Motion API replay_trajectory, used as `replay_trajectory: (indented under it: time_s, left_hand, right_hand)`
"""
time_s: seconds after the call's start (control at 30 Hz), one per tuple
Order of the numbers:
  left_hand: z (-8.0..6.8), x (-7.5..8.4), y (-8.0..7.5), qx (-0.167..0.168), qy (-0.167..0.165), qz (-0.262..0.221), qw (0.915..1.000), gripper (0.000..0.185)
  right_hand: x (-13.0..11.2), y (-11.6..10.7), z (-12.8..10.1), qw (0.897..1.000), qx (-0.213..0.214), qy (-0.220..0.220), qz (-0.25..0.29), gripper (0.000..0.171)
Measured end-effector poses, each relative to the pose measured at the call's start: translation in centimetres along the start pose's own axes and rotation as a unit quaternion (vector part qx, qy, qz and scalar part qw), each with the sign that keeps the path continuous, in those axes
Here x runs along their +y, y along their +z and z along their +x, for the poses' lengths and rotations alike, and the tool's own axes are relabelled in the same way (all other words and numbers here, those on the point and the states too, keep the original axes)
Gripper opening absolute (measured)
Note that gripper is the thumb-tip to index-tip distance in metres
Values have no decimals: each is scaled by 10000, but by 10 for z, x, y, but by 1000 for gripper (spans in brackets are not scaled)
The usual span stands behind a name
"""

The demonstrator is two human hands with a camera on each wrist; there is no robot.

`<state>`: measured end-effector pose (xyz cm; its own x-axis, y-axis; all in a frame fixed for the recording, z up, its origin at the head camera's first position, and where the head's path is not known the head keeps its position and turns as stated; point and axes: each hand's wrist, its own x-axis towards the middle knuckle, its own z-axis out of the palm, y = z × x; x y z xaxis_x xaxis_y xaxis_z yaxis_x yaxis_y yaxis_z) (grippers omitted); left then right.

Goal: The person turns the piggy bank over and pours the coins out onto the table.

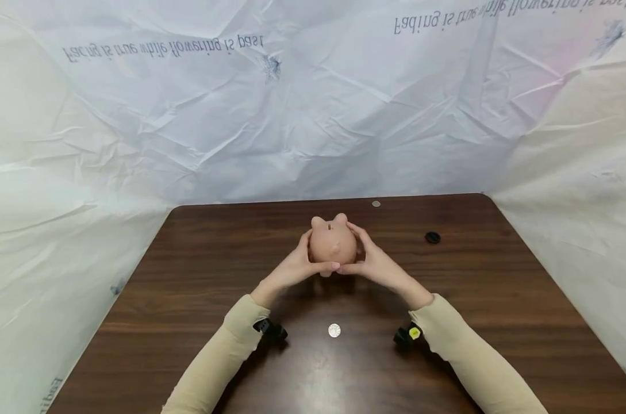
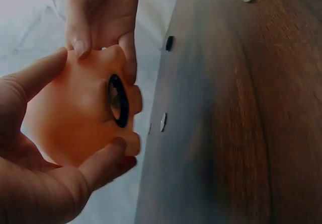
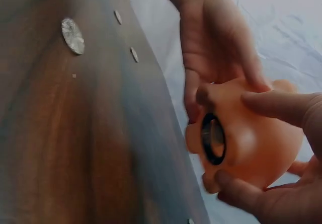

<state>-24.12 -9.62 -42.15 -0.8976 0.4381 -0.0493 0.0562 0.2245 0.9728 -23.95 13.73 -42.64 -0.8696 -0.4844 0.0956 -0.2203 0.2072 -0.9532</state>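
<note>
A pink piggy bank (image 1: 333,244) is held up over the table between both hands, its coin slot and ears upward in the head view. From the left side my left hand (image 1: 294,268) grips it, thumb along the near face. My right hand (image 1: 380,267) grips the opposite side, and the two thumb tips come close together. On the bank's underside, a round hole with a black rim (image 3: 205,140) shows between the stubby feet in the right wrist view. A paler shape is visible inside that hole. A silver coin (image 1: 334,330) lies on the table between the forearms.
A round black cap (image 1: 433,237) lies on the dark wooden table (image 1: 214,259) to the right. Near the far edge is another coin (image 1: 376,203). The right wrist view shows further coins, including one coin (image 3: 134,54) near the edge. White wrinkled sheeting (image 1: 292,126) surrounds the table.
</note>
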Motion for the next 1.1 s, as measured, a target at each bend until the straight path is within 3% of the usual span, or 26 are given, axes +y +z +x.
replay_trajectory:
  time_s: [0.1, 0.17, 0.23, 0.3, 0.37, 0.43, 0.5, 0.53, 0.57, 0.6, 0.63, 0.7, 0.73, 0.77, 0.83, 0.9, 1.0, 1.1]
  left_hand:
    - [9, -3, -3, -84, 17, -280, 9996, 105]
    - [13, 7, -7, 2, 176, -286, 9994, 105]
    - [12, 26, -12, 193, 615, -161, 9978, 109]
    - [4, 51, -15, 440, 1335, 18, 9901, 114]
    - [-10, 78, -16, 714, 2307, 484, 9692, 121]
    - [-27, 99, -16, 850, 3267, 895, 9370, 125]
    - [-40, 109, -14, 942, 3877, 1305, 9076, 126]
    - [-43, 108, -12, 945, 4071, 1438, 8970, 126]
    - [-44, 104, -11, 891, 4059, 1426, 8983, 126]
    - [-42, 97, -10, 773, 3884, 1291, 9091, 125]
    - [-37, 87, -9, 675, 3548, 1135, 9256, 124]
    - [-23, 63, -7, 444, 2519, 650, 9646, 120]
    - [-16, 51, -7, 364, 1913, 371, 9802, 118]
    - [-10, 39, -7, 295, 1320, 91, 9908, 116]
    - [2, 18, -7, 140, 535, -316, 9980, 110]
    - [10, 4, -6, -114, 195, -646, 9977, 102]
    - [18, -3, -6, -385, 77, -910, 9951, 91]
    - [13, 13, -6, -227, 252, -657, 9973, 95]
  right_hand:
    - [-2, -2, 7, 9997, -25, 245, -31, 106]
    - [-13, -4, 11, 9998, 88, 132, -82, 106]
    - [-31, -6, 13, 9984, 344, -334, -312, 106]
    - [-54, -8, 10, 9875, 696, -1235, -694, 106]
    - [-77, -8, 3, 9591, 1066, -2376, -1112, 106]
    - [-96, -8, -6, 9175, 1374, -3455, -1410, 101]
    - [-102, -6, -12, 8808, 1493, -4236, -1501, 94]
    - [-100, -5, -14, 8733, 1452, -4417, -1451, 91]
    - [-95, -3, -15, 8752, 1386, -4430, -1362, 88]
    - [-88, -2, -15, 8867, 1311, -4263, -1219, 88]
    - [-78, -1, -13, 9078, 1188, -3893, -1013, 89]
    - [-56, 1, -9, 9583, 860, -2685, -458, 95]
    - [-45, 2, -6, 9762, 764, -2017, -243, 98]
    - [-34, 3, -4, 9878, 682, -1403, -29, 101]
    - [-18, 4, 0, 9975, 515, -393, 265, 103]
    - [-8, 4, 4, 9989, 344, 136, 292, 103]
    - [-6, 1, 8, 9981, 192, 539, 234, 103]
    - [-21, 1, 5, 9983, 422, 397, -110, 104]
